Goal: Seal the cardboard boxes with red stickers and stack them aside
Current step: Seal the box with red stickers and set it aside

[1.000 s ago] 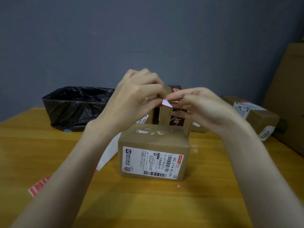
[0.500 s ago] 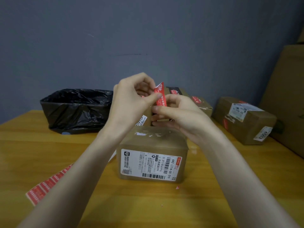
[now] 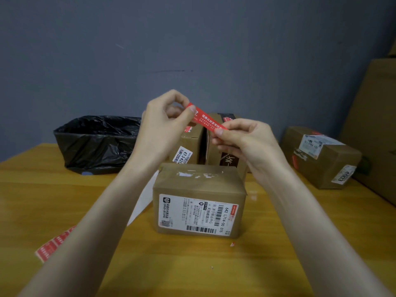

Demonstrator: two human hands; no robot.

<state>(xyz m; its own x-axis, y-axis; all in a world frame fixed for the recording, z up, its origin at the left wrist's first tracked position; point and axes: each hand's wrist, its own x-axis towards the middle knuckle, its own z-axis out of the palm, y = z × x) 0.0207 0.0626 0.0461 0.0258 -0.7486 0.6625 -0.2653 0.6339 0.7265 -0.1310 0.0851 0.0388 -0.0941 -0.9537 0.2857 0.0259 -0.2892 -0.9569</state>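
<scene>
A brown cardboard box point(image 3: 198, 185) with a white shipping label on its near side stands in the middle of the wooden table point(image 3: 267, 264). Above it, a red sticker point(image 3: 206, 120) with white print is stretched between both hands. My left hand point(image 3: 162, 123) pinches its upper left end. My right hand point(image 3: 242, 138) pinches its lower right end. A sheet of red stickers point(image 3: 53, 245) lies on the table at the left, partly hidden by my left forearm.
Two more boxes point(image 3: 216, 151) stand behind the middle box, partly hidden by my hands. Another labelled box point(image 3: 321, 157) lies at the right, before a large carton point(image 3: 377, 129). A bin lined with a black bag point(image 3: 94, 142) stands back left.
The sticker was bunched between my fingertips a second ago. My hands have moved apart and it now stretches flat between them.
</scene>
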